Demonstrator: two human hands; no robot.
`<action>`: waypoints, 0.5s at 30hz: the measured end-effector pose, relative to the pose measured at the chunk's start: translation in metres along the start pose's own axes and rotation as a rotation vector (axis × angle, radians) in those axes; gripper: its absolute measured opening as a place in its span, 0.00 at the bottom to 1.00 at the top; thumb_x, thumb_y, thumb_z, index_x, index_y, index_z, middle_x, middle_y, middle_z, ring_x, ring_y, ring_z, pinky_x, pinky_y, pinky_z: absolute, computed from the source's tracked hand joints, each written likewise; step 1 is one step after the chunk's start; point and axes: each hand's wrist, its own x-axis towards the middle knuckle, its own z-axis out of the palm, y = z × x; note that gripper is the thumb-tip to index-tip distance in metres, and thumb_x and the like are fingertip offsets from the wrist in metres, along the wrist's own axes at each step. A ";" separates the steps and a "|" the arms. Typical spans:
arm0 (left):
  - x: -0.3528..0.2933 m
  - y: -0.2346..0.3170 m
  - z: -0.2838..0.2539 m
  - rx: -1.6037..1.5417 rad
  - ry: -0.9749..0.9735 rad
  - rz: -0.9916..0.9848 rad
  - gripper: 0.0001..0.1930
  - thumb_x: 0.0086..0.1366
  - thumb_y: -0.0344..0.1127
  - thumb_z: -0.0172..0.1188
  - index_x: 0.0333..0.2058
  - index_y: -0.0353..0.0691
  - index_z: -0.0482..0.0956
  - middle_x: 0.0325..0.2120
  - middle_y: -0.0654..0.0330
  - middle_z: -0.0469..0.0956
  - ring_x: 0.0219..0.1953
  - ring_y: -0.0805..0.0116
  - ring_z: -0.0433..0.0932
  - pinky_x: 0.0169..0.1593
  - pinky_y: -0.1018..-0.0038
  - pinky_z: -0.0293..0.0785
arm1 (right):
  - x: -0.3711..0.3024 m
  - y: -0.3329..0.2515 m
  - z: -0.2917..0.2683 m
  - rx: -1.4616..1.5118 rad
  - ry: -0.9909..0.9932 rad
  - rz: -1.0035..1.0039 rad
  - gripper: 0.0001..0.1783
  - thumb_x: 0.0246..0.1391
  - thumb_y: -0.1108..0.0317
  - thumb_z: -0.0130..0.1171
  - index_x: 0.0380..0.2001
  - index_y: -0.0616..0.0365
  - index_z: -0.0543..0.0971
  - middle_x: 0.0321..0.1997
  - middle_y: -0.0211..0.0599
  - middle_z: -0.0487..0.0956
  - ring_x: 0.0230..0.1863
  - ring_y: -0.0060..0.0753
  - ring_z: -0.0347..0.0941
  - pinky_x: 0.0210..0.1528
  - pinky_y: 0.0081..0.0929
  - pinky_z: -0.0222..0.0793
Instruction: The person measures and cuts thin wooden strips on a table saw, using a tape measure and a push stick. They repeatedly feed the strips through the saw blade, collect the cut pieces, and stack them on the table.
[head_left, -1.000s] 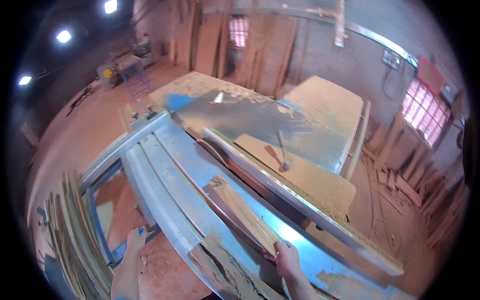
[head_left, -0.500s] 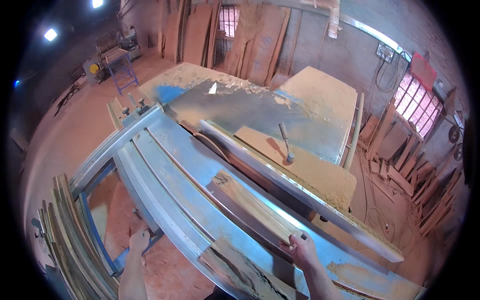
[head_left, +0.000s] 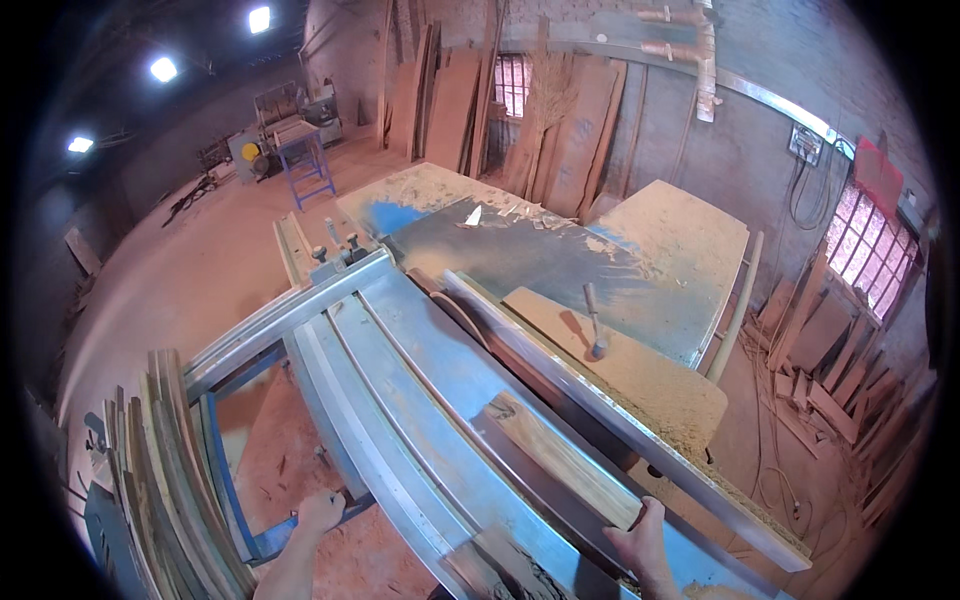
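Note:
On the sliding metal table of a saw lies a short light wooden board with a dark, rough far end. My right hand is at its near end, thumb to the left and fingers at the right corner, gripping it. Down to the left, my left hand is closed by the blue frame under the table; what it grips, if anything, is hidden. A dark-barked slab lies on the table between my arms. A long metal fence runs to the right of the light board.
Several long strips stand at the left. Beyond the fence, a dusty brown panel carries a handled tool. Wood scraps lie on the dark saw top. Offcuts and cables are on the right floor.
The view has shifted, so everything appears farther right and lower. My right hand's thumb is now spread across the board's near end. My left hand stays low by the frame.

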 end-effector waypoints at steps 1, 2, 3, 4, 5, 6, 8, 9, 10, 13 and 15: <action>-0.010 0.000 0.005 -0.004 0.010 -0.004 0.23 0.64 0.49 0.47 0.39 0.35 0.83 0.42 0.38 0.81 0.46 0.41 0.80 0.52 0.53 0.75 | -0.006 -0.012 -0.012 -0.046 -0.051 -0.001 0.42 0.37 0.65 0.78 0.52 0.67 0.65 0.48 0.50 0.70 0.52 0.50 0.67 0.56 0.41 0.66; -0.016 -0.009 0.018 -0.017 0.052 0.006 0.24 0.62 0.51 0.50 0.38 0.34 0.83 0.41 0.40 0.81 0.45 0.42 0.81 0.52 0.53 0.75 | -0.011 -0.023 -0.024 -0.093 -0.108 -0.007 0.39 0.36 0.65 0.78 0.49 0.66 0.67 0.46 0.49 0.70 0.50 0.50 0.68 0.54 0.42 0.66; -0.025 -0.007 0.022 -0.025 0.045 0.031 0.24 0.61 0.52 0.51 0.37 0.34 0.83 0.40 0.41 0.82 0.44 0.43 0.81 0.52 0.54 0.76 | -0.015 -0.026 -0.033 -0.143 -0.156 -0.002 0.37 0.35 0.64 0.79 0.46 0.64 0.68 0.44 0.48 0.71 0.48 0.50 0.68 0.52 0.43 0.66; -0.037 -0.004 0.025 -0.032 0.039 0.055 0.24 0.60 0.53 0.53 0.36 0.34 0.84 0.38 0.42 0.82 0.44 0.44 0.82 0.51 0.55 0.76 | -0.016 -0.024 -0.037 -0.214 -0.145 -0.062 0.34 0.35 0.64 0.79 0.42 0.63 0.69 0.42 0.48 0.71 0.47 0.51 0.67 0.51 0.43 0.65; -0.048 -0.001 0.026 -0.038 0.034 0.078 0.25 0.60 0.54 0.54 0.35 0.34 0.84 0.37 0.42 0.82 0.43 0.44 0.82 0.51 0.55 0.77 | -0.018 -0.021 -0.040 -0.284 -0.135 -0.123 0.32 0.34 0.63 0.79 0.38 0.62 0.69 0.40 0.47 0.71 0.45 0.51 0.66 0.49 0.43 0.65; -0.061 0.009 0.021 -0.037 -0.053 0.092 0.25 0.58 0.56 0.57 0.38 0.37 0.83 0.39 0.43 0.82 0.44 0.45 0.81 0.52 0.56 0.76 | -0.020 -0.017 -0.045 -0.357 -0.123 -0.181 0.30 0.33 0.63 0.79 0.35 0.60 0.70 0.38 0.46 0.71 0.43 0.52 0.66 0.47 0.44 0.65; -0.087 0.035 -0.004 -0.034 -0.229 0.130 0.28 0.55 0.60 0.61 0.44 0.42 0.81 0.43 0.43 0.81 0.47 0.45 0.80 0.53 0.58 0.74 | -0.024 -0.006 -0.047 -0.320 -0.031 -0.227 0.28 0.33 0.63 0.79 0.32 0.59 0.69 0.37 0.45 0.71 0.44 0.52 0.66 0.48 0.44 0.65; -0.101 0.036 -0.009 -0.036 -0.261 0.108 0.30 0.52 0.61 0.65 0.45 0.43 0.81 0.43 0.44 0.81 0.47 0.46 0.80 0.53 0.59 0.74 | -0.025 -0.004 -0.048 -0.302 0.010 -0.256 0.28 0.33 0.63 0.79 0.31 0.58 0.69 0.36 0.45 0.72 0.44 0.52 0.66 0.49 0.44 0.65; -0.109 0.038 -0.006 -0.042 -0.294 0.088 0.33 0.49 0.62 0.68 0.46 0.43 0.81 0.42 0.45 0.81 0.47 0.47 0.80 0.52 0.59 0.74 | -0.026 -0.004 -0.051 -0.304 0.001 -0.250 0.28 0.33 0.63 0.79 0.31 0.58 0.69 0.37 0.46 0.72 0.44 0.53 0.66 0.49 0.44 0.65; -0.127 0.015 0.020 0.037 -0.214 0.274 0.37 0.44 0.62 0.72 0.44 0.36 0.80 0.40 0.45 0.81 0.42 0.53 0.82 0.44 0.58 0.76 | -0.026 0.000 -0.057 -0.298 -0.004 -0.252 0.28 0.33 0.62 0.79 0.32 0.58 0.69 0.38 0.47 0.72 0.46 0.54 0.66 0.49 0.44 0.65; -0.137 0.013 0.030 0.107 -0.357 0.277 0.35 0.50 0.61 0.69 0.47 0.37 0.78 0.40 0.46 0.81 0.43 0.54 0.81 0.46 0.58 0.76 | -0.024 0.004 -0.058 -0.292 0.020 -0.278 0.28 0.33 0.62 0.79 0.31 0.58 0.69 0.38 0.47 0.73 0.46 0.54 0.67 0.48 0.44 0.65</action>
